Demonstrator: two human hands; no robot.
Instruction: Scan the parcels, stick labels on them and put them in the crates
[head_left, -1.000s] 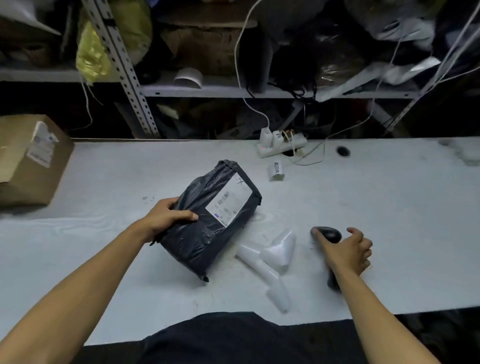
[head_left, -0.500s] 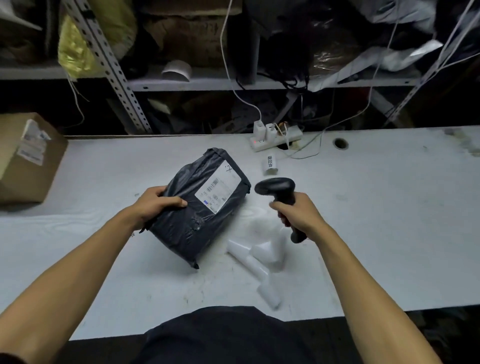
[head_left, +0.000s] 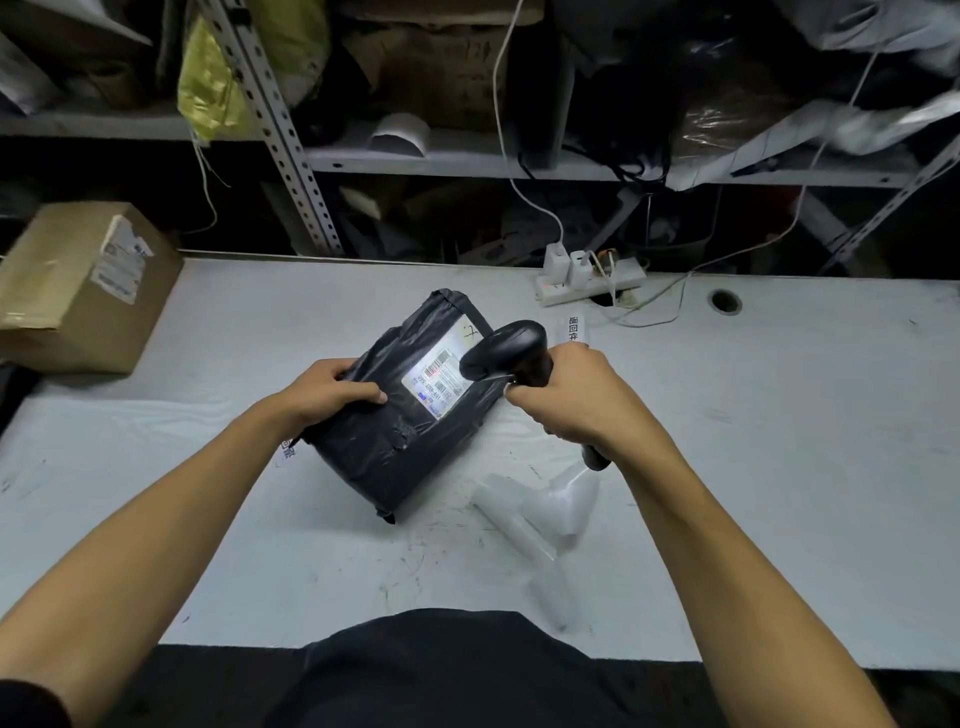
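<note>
Black-wrapped parcel (head_left: 410, 410) lies tilted on the white worktop (head_left: 779, 441), left hand (head_left: 332, 392) fingers clamped on its edge. Right hand (head_left: 566, 400) grips a barcode scanner (head_left: 506, 348), its light on the shipping label (head_left: 441, 374). Holding both steady should help the scan register.

You have one black parcel (head_left: 410, 415), one scanner (head_left: 511, 351), one cardboard box (head_left: 78, 291), one power strip (head_left: 592, 283), one small printed tag (head_left: 574, 328) and two clear plastic pieces (head_left: 540, 514) on your tabletop (head_left: 779, 441), with two hands at work.
</note>
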